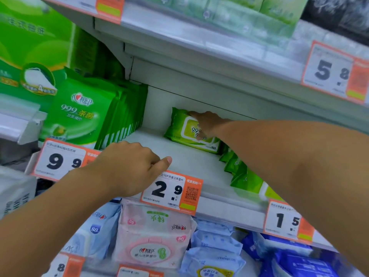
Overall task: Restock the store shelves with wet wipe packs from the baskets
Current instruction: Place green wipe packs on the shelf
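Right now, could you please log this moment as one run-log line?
right hand: on green wipe pack, back of middle shelf | left hand: curled, empty, at shelf edge

Bright, even store light from above; soft shadow under the upper shelf [199, 62]. Motion blur overall, worst at frame edges. Wide-angle bowing tilts shelves. Price tags [169, 191] stay readable.
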`<state>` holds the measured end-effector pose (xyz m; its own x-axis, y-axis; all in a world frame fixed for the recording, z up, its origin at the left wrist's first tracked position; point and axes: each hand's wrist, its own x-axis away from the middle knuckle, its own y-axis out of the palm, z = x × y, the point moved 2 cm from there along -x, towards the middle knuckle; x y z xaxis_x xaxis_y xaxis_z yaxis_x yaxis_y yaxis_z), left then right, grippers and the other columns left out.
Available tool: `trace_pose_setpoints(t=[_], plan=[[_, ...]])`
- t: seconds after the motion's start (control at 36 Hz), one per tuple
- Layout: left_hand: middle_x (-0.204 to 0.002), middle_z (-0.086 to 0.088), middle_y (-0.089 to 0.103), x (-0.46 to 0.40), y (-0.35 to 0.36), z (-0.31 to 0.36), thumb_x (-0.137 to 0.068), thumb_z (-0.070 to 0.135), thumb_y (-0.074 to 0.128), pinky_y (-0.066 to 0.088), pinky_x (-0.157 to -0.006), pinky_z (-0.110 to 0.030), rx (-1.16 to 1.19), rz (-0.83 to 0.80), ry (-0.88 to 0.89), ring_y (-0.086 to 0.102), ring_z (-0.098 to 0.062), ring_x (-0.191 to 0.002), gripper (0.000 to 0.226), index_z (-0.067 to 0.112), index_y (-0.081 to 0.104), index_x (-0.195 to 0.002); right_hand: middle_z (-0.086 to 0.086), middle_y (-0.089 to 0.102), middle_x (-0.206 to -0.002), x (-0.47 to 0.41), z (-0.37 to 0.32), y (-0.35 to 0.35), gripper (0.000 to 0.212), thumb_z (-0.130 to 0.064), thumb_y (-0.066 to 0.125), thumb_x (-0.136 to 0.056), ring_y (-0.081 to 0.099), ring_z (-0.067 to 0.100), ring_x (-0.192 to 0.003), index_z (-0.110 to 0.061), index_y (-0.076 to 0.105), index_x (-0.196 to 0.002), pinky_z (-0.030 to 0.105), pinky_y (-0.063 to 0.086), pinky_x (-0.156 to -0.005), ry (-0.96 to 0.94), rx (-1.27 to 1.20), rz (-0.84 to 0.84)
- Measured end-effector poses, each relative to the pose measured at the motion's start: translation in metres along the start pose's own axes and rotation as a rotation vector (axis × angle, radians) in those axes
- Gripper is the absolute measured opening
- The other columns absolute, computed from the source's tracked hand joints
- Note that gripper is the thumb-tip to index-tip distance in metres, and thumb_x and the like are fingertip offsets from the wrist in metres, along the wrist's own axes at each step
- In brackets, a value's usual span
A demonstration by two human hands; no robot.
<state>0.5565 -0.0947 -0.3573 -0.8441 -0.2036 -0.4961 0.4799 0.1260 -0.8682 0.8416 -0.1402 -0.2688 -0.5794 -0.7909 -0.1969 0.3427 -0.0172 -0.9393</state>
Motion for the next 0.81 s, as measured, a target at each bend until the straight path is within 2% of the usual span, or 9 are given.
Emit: trace_pose_setpoints(t=[0.17,0.25,0.31,0.39,0.47,0.53,0.58,0.69,0.81], plan=[[-0.069,0.005,0.047,0.002,-0.004,0.006,-0.098,0.062,0.016,0.042,-0.068,-0.032,0.029,-0.005,-0.05,0.056,-0.026,-0.08,0.055,0.031,0.047,-0.064,0.011,0.05,-0.144,0.01,-0.008,-0.012,0.095,-0.022,0.078,-0.085,0.055,0.032,-0.123,-0.024,0.018,-0.159,0.035,0.049,-0.092,0.064,0.137,-0.062],[-0.093,-0.002,0.065,0.002,-0.012,0.016,-0.101,0.054,0.025,0.042,-0.071,-0.033,0.048,0.091,-0.05,0.061,-0.027,-0.089,0.045,0.03,0.064,-0.102,0.011,0.037,-0.154,0.026,-0.031,-0.019,0.088,-0.03,0.071,-0.09,0.047,0.035,-0.134,-0.015,0.018,-0.158,0.043,0.046,-0.103,0.073,0.182,-0.083],[-0.11,-0.003,0.068,0.006,-0.016,0.028,-0.101,0.048,0.032,0.044,-0.078,-0.035,0.022,0.167,-0.039,0.063,-0.028,-0.099,0.04,0.028,0.062,-0.118,0.013,0.041,-0.152,0.052,-0.051,-0.032,0.069,-0.027,0.064,-0.093,0.049,0.033,-0.133,-0.011,0.033,-0.152,0.038,0.046,-0.102,0.016,0.133,-0.051],[-0.109,-0.008,0.068,0.022,-0.016,0.05,-0.092,0.044,0.044,0.048,-0.085,-0.043,0.076,0.33,0.046,0.063,-0.034,-0.099,0.04,0.016,0.064,-0.114,0.011,0.061,-0.133,0.127,-0.075,-0.043,0.049,-0.033,0.065,-0.091,0.058,0.032,-0.12,-0.015,0.053,-0.135,0.037,0.05,-0.093,-0.056,-0.11,0.162],[-0.101,-0.013,0.063,0.06,-0.002,0.076,-0.086,0.024,0.059,0.047,-0.079,-0.047,0.111,0.547,0.124,0.059,-0.036,-0.093,0.025,0.007,0.065,-0.103,0.006,0.067,-0.112,0.244,-0.09,-0.015,0.03,-0.03,0.057,-0.093,0.063,0.029,-0.103,-0.015,0.062,-0.117,0.039,0.052,-0.084,-0.15,-0.485,0.674],[-0.095,-0.014,0.062,0.096,0.02,0.096,-0.086,0.019,0.062,0.045,-0.075,-0.043,0.181,0.507,0.136,0.056,-0.034,-0.088,0.02,0.005,0.065,-0.099,0.004,0.067,-0.093,0.327,-0.097,0.037,0.017,-0.024,0.054,-0.093,0.063,0.025,-0.085,-0.014,0.064,-0.101,0.036,0.051,-0.075,-0.116,-0.794,0.87],[-0.089,-0.01,0.062,0.142,0.06,0.116,-0.088,0.025,0.06,0.043,-0.072,-0.039,0.239,0.211,0.105,0.056,-0.031,-0.085,0.018,0.01,0.064,-0.098,-0.002,0.064,-0.078,0.385,-0.107,0.122,0.014,-0.028,0.053,-0.092,0.062,0.019,-0.071,-0.018,0.062,-0.094,0.036,0.052,-0.067,0.049,-1.016,0.644],[-0.123,-0.009,0.063,0.265,0.15,0.142,-0.086,0.064,0.055,0.048,-0.091,-0.037,0.176,-0.794,-0.086,0.059,-0.031,-0.115,0.061,0.018,0.059,-0.125,-0.007,0.064,-0.081,0.482,-0.134,0.287,0.023,-0.034,0.07,-0.087,0.068,0.02,-0.081,-0.016,0.067,-0.101,0.028,0.052,-0.073,0.217,-1.027,-0.21],[-0.154,-0.013,0.036,0.382,0.19,0.162,-0.08,0.072,0.06,0.034,-0.113,-0.041,0.16,-1.066,-0.462,0.037,-0.034,-0.139,0.097,0.011,0.034,-0.15,0.009,0.064,-0.121,0.542,-0.152,0.335,0.061,-0.047,0.077,-0.082,0.06,0.026,-0.109,-0.01,0.059,-0.127,0.028,0.044,-0.084,0.101,-0.877,-0.674]])
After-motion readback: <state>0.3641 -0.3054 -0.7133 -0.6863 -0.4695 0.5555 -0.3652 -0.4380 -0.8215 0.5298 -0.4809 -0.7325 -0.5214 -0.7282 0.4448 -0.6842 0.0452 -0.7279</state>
